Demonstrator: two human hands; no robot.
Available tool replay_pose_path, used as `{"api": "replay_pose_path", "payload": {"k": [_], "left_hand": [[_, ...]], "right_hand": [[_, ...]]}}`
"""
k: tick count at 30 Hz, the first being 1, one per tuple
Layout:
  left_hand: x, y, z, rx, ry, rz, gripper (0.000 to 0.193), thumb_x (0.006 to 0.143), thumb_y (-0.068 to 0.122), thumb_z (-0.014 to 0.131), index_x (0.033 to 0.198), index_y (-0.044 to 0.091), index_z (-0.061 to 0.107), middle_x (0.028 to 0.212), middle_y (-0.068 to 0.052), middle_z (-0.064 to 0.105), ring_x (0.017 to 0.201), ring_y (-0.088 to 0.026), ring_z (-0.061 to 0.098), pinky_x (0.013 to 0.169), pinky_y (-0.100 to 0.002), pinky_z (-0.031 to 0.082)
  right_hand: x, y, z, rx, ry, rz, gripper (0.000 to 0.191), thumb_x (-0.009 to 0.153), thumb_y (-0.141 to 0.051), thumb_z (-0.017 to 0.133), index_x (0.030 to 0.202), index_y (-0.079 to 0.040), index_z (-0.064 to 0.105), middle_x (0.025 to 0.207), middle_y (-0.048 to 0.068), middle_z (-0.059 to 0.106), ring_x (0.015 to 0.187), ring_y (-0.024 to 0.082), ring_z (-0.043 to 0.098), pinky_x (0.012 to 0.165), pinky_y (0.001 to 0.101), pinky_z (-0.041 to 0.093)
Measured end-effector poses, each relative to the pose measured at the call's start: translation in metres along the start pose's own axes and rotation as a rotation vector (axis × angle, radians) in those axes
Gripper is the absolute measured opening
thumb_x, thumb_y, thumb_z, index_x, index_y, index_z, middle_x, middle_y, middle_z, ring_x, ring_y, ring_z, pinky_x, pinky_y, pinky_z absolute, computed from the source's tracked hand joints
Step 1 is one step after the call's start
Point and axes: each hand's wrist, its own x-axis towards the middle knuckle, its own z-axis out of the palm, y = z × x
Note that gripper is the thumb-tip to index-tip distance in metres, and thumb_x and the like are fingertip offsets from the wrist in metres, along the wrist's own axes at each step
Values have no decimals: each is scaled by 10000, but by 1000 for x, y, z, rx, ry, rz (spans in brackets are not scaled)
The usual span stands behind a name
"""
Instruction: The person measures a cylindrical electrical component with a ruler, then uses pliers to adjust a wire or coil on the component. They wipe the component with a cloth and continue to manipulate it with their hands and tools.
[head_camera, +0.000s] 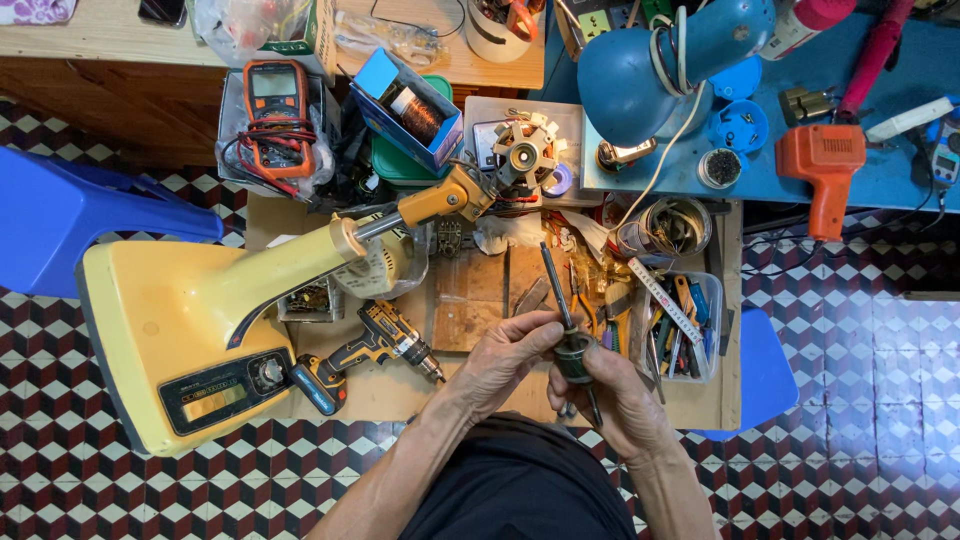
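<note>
My right hand (615, 400) grips a small motor rotor (574, 355), a dark cylinder on a long thin steel shaft that sticks up and away from me. My left hand (505, 355) meets it from the left, with thumb and fingertips pinching the shaft just above the cylinder. Both hands hover over the near edge of a low wooden work board (470, 300). A yellow fan body (190, 320) lies on its side to the left, its neck reaching toward a bare motor stator (520, 155).
A yellow and black cordless drill (365, 350) lies left of my hands. A clear tray of hand tools (685, 325) stands to the right. Further back are an orange multimeter (275, 115), a blue desk lamp (650, 60) and an orange heat gun (828, 170).
</note>
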Motion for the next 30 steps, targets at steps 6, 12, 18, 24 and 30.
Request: {"api": "replay_pose_path", "payload": {"k": [6,12,18,24,30], "left_hand": [[1,1,-4,11,-27,27,286,1047,174,659,1254,-23,678,1030,-108,739,676,-181,660,615,-330,562],[4,9,-3,131,-18,-6,322,1041,185,663,1279,-31,673,983,-92,725,699,-147,653,635,-315,574],[5,26,7,218,-71,-45,375,1051,196,643,1343,-38,654,903,-99,709,703,-170,672,728,-337,584],[8,25,13,251,-49,-78,401,1041,212,626,1345,-49,637,925,-93,720,713,-178,682,751,-336,582],[0,2,6,86,-124,-80,442,1039,267,619,1350,-47,623,894,-111,726,688,-205,700,713,-355,579]], "right_hand": [[4,1,-2,-118,4,-7,628,823,-451,790,1176,42,628,928,135,689,869,230,678,865,386,560],[7,1,-7,-113,-39,-19,608,850,-460,775,1167,36,621,956,141,697,904,240,688,884,397,551],[12,-5,-11,-109,-52,-23,540,906,-449,726,1115,43,645,916,145,696,855,248,687,841,395,553],[10,-12,-15,-274,-33,14,525,908,-466,696,1060,35,668,875,119,702,810,219,689,790,364,575],[-1,-3,-14,10,-131,101,505,929,-459,691,1041,32,652,831,157,700,739,249,713,669,357,586]]}}
